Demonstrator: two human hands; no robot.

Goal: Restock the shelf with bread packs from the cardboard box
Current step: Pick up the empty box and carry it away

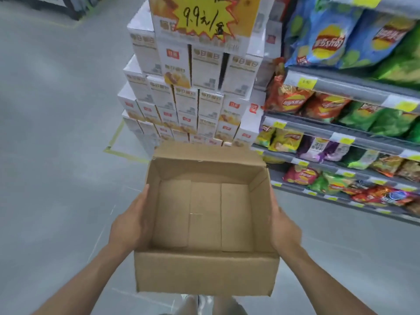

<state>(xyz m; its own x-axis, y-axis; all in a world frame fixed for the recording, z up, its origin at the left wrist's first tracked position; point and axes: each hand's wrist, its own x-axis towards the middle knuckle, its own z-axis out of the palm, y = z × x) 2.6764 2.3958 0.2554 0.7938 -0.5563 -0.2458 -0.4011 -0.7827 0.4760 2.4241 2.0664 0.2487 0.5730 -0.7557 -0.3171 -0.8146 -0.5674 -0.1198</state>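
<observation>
Brown corrugated cardboard box, open-topped with no bread packs visible inside, hangs between left hand and right hand, fingers straight and together against its side walls; carrying it well likely means even palm pressure, keeping it level, clear of the grey snack shelf

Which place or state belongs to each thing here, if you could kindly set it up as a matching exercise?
1. open brown cardboard box
2. yellow starburst price sign
3. stacked white cartons
4. colourful crisp bags

a. on the grey shelves
b. empty, carried between left hand and right hand
c. at the stack's top
d. piled left of the shelves

Pairs: 1-b, 2-c, 3-d, 4-a.
</observation>
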